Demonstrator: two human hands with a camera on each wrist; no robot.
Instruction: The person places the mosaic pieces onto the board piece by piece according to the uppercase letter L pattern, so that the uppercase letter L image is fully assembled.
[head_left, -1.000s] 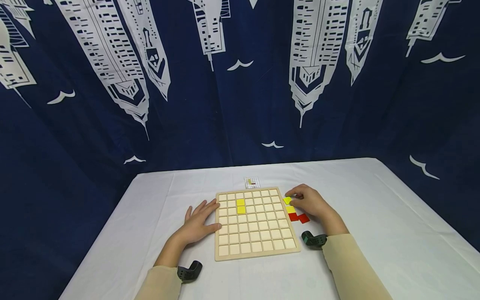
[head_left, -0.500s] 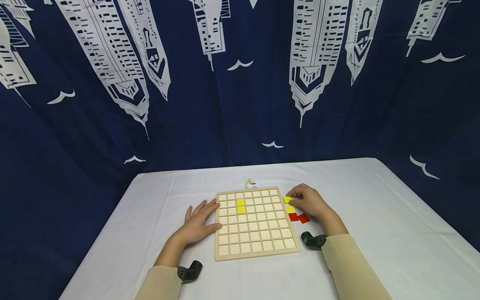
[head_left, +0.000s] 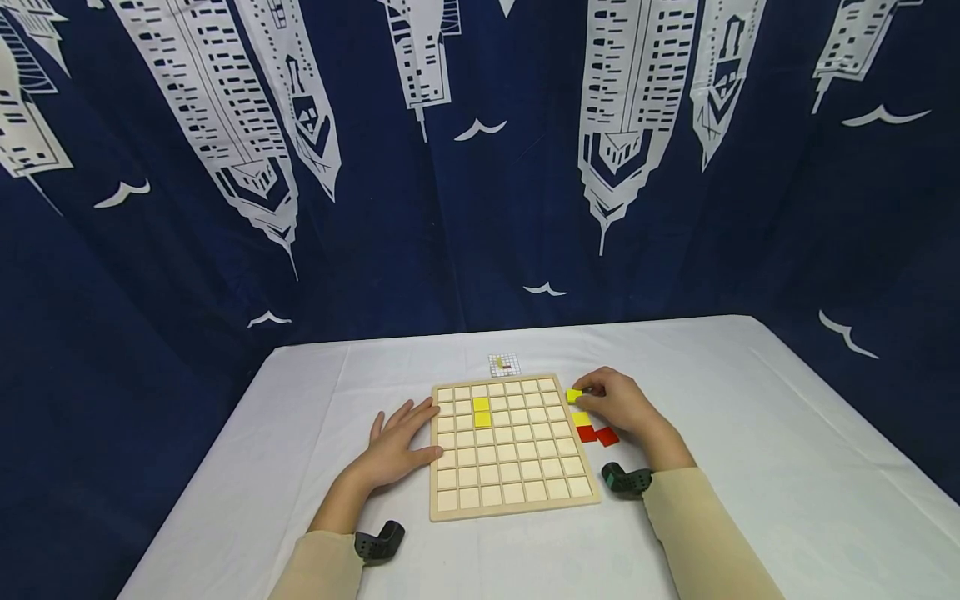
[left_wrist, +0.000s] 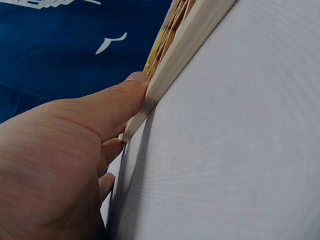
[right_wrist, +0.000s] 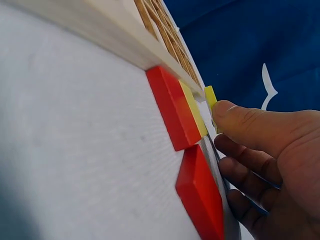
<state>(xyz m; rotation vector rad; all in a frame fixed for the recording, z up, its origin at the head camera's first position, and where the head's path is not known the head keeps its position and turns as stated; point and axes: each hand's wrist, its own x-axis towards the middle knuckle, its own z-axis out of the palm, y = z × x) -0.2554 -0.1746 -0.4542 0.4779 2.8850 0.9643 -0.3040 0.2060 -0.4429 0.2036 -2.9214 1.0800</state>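
Note:
A wooden grid board [head_left: 513, 504] lies on the white table, with two yellow tiles [head_left: 481, 412] set in its upper left cells. My right hand [head_left: 618, 406] pinches a yellow tile [head_left: 573, 396] just off the board's right edge, lifted a little; the same yellow tile [right_wrist: 210, 98] shows at my thumb tip in the right wrist view. Another yellow tile [head_left: 581, 418] and two red tiles [head_left: 597, 435] lie beside the board. My left hand [head_left: 395, 446] rests flat on the table, thumb against the board's left edge [left_wrist: 170, 75].
A small printed grid card [head_left: 504, 364] lies beyond the board's far edge. A dark blue curtain with white building prints hangs behind the table. The white tablecloth [head_left: 750, 467] stretches wide to the right and left of the board.
My right hand has raised the yellow tile slightly off the table beside the board. The left hand and the board have not moved.

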